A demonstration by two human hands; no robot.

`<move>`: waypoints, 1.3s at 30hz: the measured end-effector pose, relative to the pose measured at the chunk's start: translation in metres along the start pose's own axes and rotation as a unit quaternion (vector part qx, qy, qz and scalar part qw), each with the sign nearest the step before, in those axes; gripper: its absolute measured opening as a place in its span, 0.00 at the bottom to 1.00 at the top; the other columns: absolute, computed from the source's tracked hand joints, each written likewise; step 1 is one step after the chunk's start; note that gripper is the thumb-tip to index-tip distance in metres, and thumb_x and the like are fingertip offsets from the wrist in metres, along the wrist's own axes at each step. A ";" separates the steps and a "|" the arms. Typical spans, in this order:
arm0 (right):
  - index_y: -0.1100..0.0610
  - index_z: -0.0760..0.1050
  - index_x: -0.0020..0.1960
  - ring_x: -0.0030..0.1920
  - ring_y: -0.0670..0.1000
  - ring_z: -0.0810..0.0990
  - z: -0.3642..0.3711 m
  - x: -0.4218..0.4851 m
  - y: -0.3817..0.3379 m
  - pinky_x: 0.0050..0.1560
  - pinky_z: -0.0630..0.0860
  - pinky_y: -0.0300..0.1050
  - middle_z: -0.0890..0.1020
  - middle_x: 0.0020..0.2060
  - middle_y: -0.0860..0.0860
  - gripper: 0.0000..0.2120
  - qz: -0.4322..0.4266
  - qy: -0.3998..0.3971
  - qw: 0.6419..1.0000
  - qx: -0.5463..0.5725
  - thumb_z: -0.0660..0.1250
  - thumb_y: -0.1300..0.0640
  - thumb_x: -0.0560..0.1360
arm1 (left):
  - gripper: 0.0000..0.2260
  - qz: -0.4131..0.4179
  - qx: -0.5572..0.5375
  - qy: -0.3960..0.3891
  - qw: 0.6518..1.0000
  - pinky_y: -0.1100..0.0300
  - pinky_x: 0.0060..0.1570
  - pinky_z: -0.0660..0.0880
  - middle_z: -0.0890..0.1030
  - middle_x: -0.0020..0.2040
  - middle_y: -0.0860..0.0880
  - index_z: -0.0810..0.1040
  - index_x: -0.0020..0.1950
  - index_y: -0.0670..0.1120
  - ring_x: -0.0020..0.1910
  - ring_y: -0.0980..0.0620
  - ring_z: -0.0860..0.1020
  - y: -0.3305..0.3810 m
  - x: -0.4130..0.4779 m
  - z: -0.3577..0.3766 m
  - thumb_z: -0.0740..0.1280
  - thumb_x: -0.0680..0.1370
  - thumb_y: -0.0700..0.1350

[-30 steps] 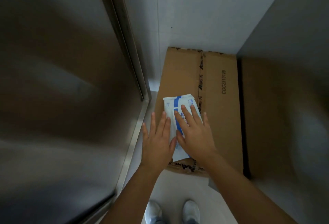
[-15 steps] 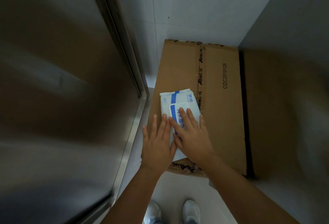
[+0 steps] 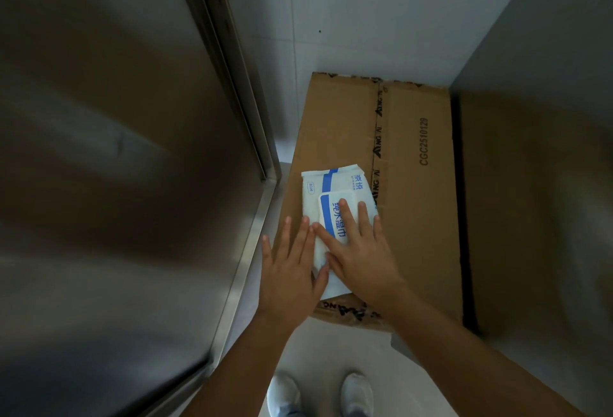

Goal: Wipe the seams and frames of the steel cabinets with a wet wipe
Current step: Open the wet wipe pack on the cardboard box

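A white and blue wet wipe pack [image 3: 326, 191] lies flat on a cardboard box [image 3: 418, 204]. My right hand [image 3: 356, 251] rests palm down on the pack's plastic lid, fingers spread. My left hand [image 3: 290, 267] lies flat at the pack's left edge, its thumb touching the pack and its fingers apart. Neither hand is closed around the pack. A steel cabinet [image 3: 109, 168] fills the left side, and its frame [image 3: 247, 251] runs diagonally close beside my left hand.
A second steel surface [image 3: 544, 168] stands to the right of the box. A white tiled wall [image 3: 348, 18] is behind the box. Below lies a pale floor [image 3: 328, 347] with my two white shoes [image 3: 318, 393].
Both hands have slid a little toward me along the pack, baring more of its top and lid. The pack stays on the box.
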State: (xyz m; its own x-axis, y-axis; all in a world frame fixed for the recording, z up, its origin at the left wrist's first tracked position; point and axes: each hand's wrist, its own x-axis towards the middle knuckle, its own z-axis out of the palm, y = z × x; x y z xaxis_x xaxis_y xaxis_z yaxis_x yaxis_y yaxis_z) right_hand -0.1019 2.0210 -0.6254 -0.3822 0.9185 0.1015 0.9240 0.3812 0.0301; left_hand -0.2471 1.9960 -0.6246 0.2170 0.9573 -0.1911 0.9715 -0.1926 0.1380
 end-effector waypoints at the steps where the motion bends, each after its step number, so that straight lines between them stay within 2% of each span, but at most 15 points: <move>1: 0.50 0.76 0.64 0.58 0.71 0.74 -0.001 0.000 0.000 0.51 0.72 0.68 0.74 0.62 0.66 0.24 -0.003 0.003 1.000 -0.006 0.54 0.42 0.74 | 0.28 0.001 0.000 0.000 1.000 0.33 0.60 0.55 0.72 0.68 0.45 0.62 0.71 0.45 0.68 0.41 0.68 0.000 0.000 0.000 0.41 0.80 0.61; 4: 0.51 0.77 0.63 0.55 0.72 0.76 0.004 -0.001 0.002 0.49 0.74 0.66 0.75 0.61 0.67 0.28 -0.014 0.012 1.000 -0.017 0.73 0.42 0.65 | 0.28 0.005 -0.001 0.001 1.000 0.33 0.59 0.55 0.73 0.68 0.45 0.62 0.70 0.45 0.67 0.41 0.69 0.000 0.002 0.000 0.41 0.80 0.61; 9: 0.51 0.78 0.60 0.53 0.71 0.77 0.006 0.000 0.003 0.48 0.76 0.63 0.76 0.59 0.67 0.33 -0.017 -0.020 0.999 -0.022 0.77 0.41 0.58 | 0.31 0.011 0.008 -0.009 1.000 0.33 0.59 0.55 0.74 0.66 0.44 0.71 0.68 0.43 0.67 0.41 0.70 0.000 0.002 0.000 0.41 0.80 0.61; 12: 0.51 0.74 0.63 0.53 0.72 0.77 0.010 0.000 0.004 0.48 0.76 0.64 0.76 0.59 0.67 0.29 -0.018 0.005 1.000 -0.018 0.72 0.41 0.65 | 0.33 0.010 0.020 -0.023 0.999 0.34 0.58 0.56 0.76 0.65 0.44 0.74 0.66 0.42 0.65 0.41 0.71 0.000 0.004 -0.002 0.40 0.80 0.60; 14: 0.51 0.67 0.64 0.53 0.72 0.77 0.011 0.001 0.004 0.49 0.76 0.64 0.76 0.60 0.67 0.23 -0.009 0.004 1.000 -0.004 0.58 0.42 0.73 | 0.32 0.012 0.029 -0.030 0.999 0.35 0.59 0.57 0.76 0.65 0.44 0.74 0.66 0.43 0.67 0.41 0.70 0.000 0.004 -0.001 0.40 0.80 0.60; 16: 0.51 0.65 0.64 0.53 0.72 0.77 0.013 0.002 0.006 0.49 0.76 0.64 0.75 0.60 0.68 0.23 -0.009 -0.004 1.000 0.004 0.51 0.43 0.73 | 0.32 0.014 0.036 -0.032 0.999 0.35 0.60 0.57 0.75 0.66 0.45 0.73 0.67 0.43 0.68 0.43 0.67 -0.001 0.005 0.001 0.41 0.80 0.60; 18: 0.51 0.68 0.63 0.51 0.73 0.77 0.013 0.003 0.006 0.48 0.76 0.64 0.76 0.59 0.69 0.24 -0.024 -0.008 1.000 -0.006 0.61 0.41 0.72 | 0.32 0.017 0.038 -0.032 0.999 0.36 0.60 0.57 0.75 0.66 0.44 0.73 0.67 0.43 0.68 0.43 0.68 -0.001 0.006 0.002 0.40 0.80 0.60; 21: 0.52 0.78 0.59 0.48 0.75 0.78 0.012 0.004 0.008 0.45 0.76 0.66 0.77 0.56 0.70 0.29 -0.038 -0.008 0.999 -0.015 0.76 0.42 0.61 | 0.32 0.027 0.044 -0.017 0.999 0.37 0.63 0.57 0.75 0.65 0.43 0.74 0.66 0.42 0.67 0.42 0.69 -0.001 0.007 0.002 0.40 0.80 0.60; 24: 0.52 0.74 0.60 0.48 0.75 0.78 0.012 0.005 0.006 0.45 0.75 0.66 0.77 0.56 0.69 0.23 -0.025 0.003 1.000 0.009 0.65 0.42 0.70 | 0.31 0.041 0.042 0.007 0.998 0.42 0.68 0.50 0.74 0.66 0.42 0.70 0.68 0.41 0.69 0.42 0.62 -0.003 0.008 0.006 0.41 0.80 0.60; 27: 0.52 0.73 0.60 0.47 0.75 0.78 0.011 0.008 0.006 0.45 0.75 0.67 0.77 0.56 0.69 0.22 -0.011 -0.019 0.999 0.038 0.53 0.44 0.72 | 0.28 0.047 0.060 0.024 0.997 0.41 0.68 0.53 0.73 0.66 0.43 0.65 0.69 0.42 0.69 0.43 0.61 -0.003 0.009 0.009 0.44 0.79 0.60; 29: 0.51 0.68 0.60 0.46 0.75 0.78 0.010 0.008 0.005 0.44 0.76 0.66 0.78 0.55 0.69 0.20 -0.022 -0.004 1.000 0.020 0.58 0.44 0.72 | 0.29 0.049 0.066 0.026 0.996 0.38 0.65 0.57 0.74 0.66 0.43 0.68 0.69 0.43 0.69 0.42 0.64 -0.003 0.009 0.009 0.49 0.77 0.60; 32: 0.51 0.65 0.60 0.44 0.72 0.80 0.011 0.010 0.007 0.42 0.77 0.64 0.79 0.52 0.69 0.29 -0.053 0.035 0.998 -0.002 0.74 0.44 0.65 | 0.29 0.049 0.070 0.015 0.996 0.37 0.61 0.58 0.74 0.66 0.43 0.73 0.67 0.43 0.67 0.41 0.69 -0.003 0.010 0.007 0.47 0.78 0.60; 35: 0.51 0.64 0.59 0.41 0.70 0.81 0.007 0.013 0.010 0.40 0.78 0.62 0.80 0.49 0.69 0.22 -0.065 0.056 0.996 -0.008 0.66 0.44 0.69 | 0.32 0.046 0.060 -0.005 0.997 0.37 0.61 0.57 0.74 0.66 0.43 0.74 0.66 0.43 0.67 0.42 0.69 -0.003 0.011 0.005 0.40 0.80 0.60; 37: 0.51 0.64 0.58 0.39 0.70 0.81 0.005 0.016 0.011 0.39 0.79 0.61 0.80 0.49 0.69 0.18 -0.066 0.045 0.997 0.001 0.55 0.44 0.71 | 0.32 0.050 0.061 -0.003 0.997 0.37 0.61 0.58 0.74 0.66 0.43 0.74 0.66 0.44 0.69 0.43 0.67 -0.004 0.012 0.006 0.40 0.80 0.60; 39: 0.51 0.65 0.58 0.38 0.70 0.81 0.006 0.015 0.012 0.38 0.79 0.61 0.80 0.49 0.69 0.18 -0.072 0.038 0.997 0.004 0.51 0.45 0.72 | 0.32 0.052 0.062 0.000 0.997 0.37 0.61 0.58 0.74 0.66 0.44 0.74 0.66 0.44 0.69 0.44 0.65 -0.004 0.011 0.007 0.40 0.80 0.60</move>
State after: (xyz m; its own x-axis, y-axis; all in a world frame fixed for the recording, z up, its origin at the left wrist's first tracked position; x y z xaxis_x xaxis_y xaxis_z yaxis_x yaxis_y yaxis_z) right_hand -0.0970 2.0402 -0.6298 -0.5089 0.8435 0.1719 0.8593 0.5098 0.0421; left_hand -0.2479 2.0062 -0.6339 0.3170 0.9306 -0.1827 0.9481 -0.3160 0.0352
